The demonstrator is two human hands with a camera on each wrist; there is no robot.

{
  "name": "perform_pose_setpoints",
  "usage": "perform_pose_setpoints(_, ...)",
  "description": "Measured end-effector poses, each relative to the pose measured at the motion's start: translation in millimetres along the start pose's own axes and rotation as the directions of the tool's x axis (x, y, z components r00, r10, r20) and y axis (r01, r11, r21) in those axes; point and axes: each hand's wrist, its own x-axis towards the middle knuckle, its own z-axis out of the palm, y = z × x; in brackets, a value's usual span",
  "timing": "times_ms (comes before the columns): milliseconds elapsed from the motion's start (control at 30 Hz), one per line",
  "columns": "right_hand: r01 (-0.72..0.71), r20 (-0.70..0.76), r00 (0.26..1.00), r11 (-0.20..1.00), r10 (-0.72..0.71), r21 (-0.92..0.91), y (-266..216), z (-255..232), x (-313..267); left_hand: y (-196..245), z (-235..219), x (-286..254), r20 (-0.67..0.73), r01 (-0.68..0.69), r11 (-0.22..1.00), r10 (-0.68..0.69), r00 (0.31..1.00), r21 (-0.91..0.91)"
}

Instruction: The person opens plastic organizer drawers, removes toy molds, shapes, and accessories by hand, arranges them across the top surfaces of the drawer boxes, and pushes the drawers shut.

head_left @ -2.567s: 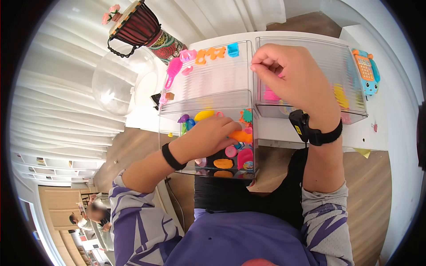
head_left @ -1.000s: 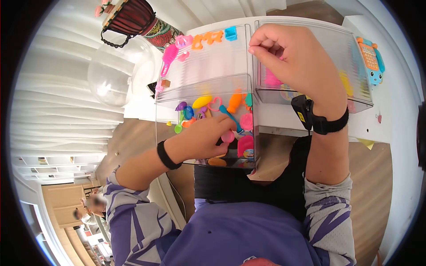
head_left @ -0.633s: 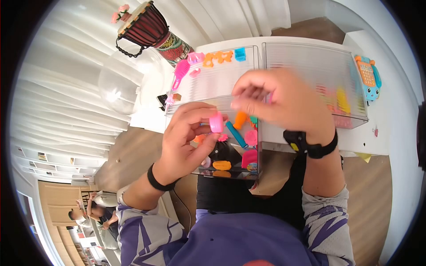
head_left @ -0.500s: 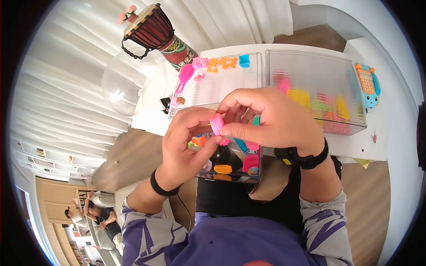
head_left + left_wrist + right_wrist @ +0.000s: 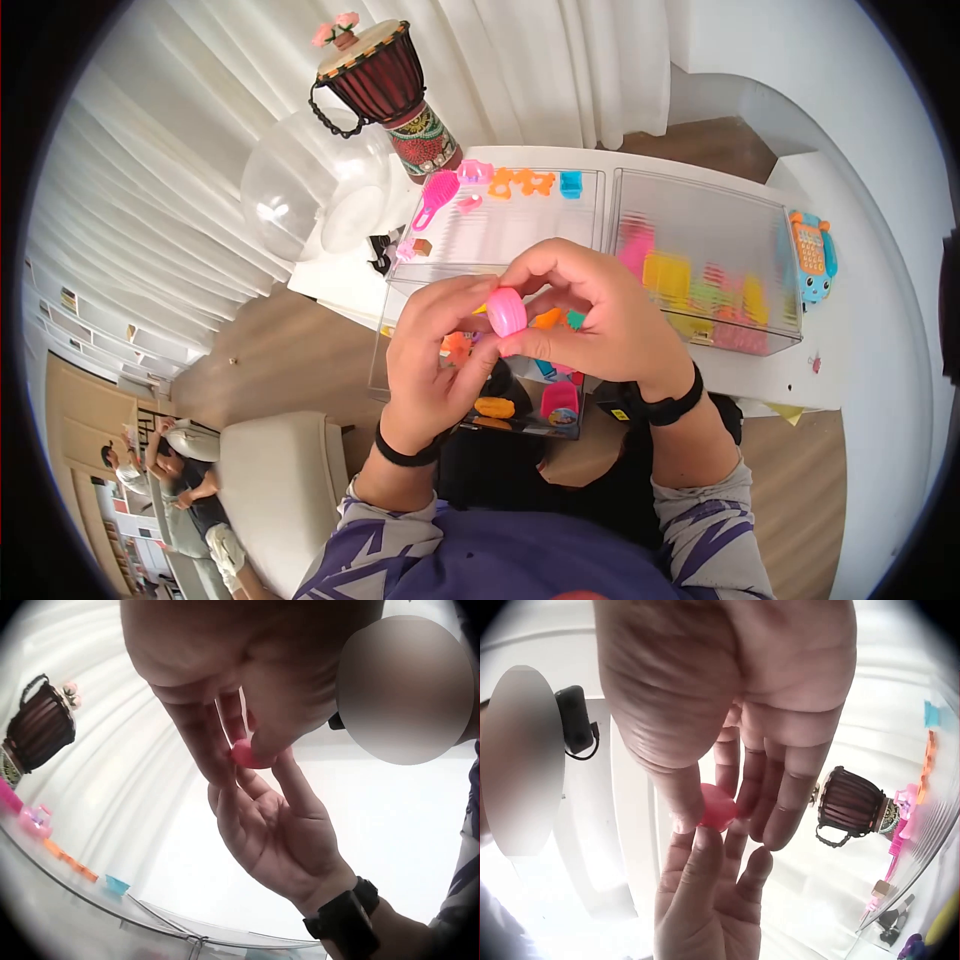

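Note:
A small, round, glossy pink toy piece [image 5: 507, 312] is held up over the open clear drawer [image 5: 380, 345]. My left hand [image 5: 438, 345] pinches it from one side between thumb and fingers. From the other side my right hand [image 5: 610, 320] grips it, thumb low and index finger arched above. Both wrist views show the pink piece [image 5: 718, 807] between the meeting fingertips, which cover part of it. Below the hands, the drawer holds an orange oval toy [image 5: 495, 407], a pink toy chair-like piece [image 5: 560, 402] and other small toys partly hidden by the hands.
On the left box top lie a pink hairbrush [image 5: 437, 198], orange shapes [image 5: 520, 182] and a blue cup [image 5: 571, 184]. A lidded clear box [image 5: 720, 215] with colourful toys stands right, beside a toy phone [image 5: 812, 255]. A drum [image 5: 385, 85] and clear globe [image 5: 290, 200] stand behind.
My left hand let go of an orange toy in the drawer, picked up the pink piece and lifted it. My right hand came down from over the right box and took hold too.

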Motion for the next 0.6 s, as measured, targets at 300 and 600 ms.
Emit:
perform_pose_setpoints(300,-0.194,-0.037,0.978,0.954,0.208,0.23,4.9,10.7,-4.1,11.6,-12.9,8.8,0.092,0.008,0.985,-0.024,0.995,0.172)
perform_pose_setpoints(600,-0.345,0.045,0.935,0.871,0.352,0.35,2.1,3.6,-0.4,4.8,-9.7,5.6,0.079,0.033,0.999,-0.034,0.996,0.023)
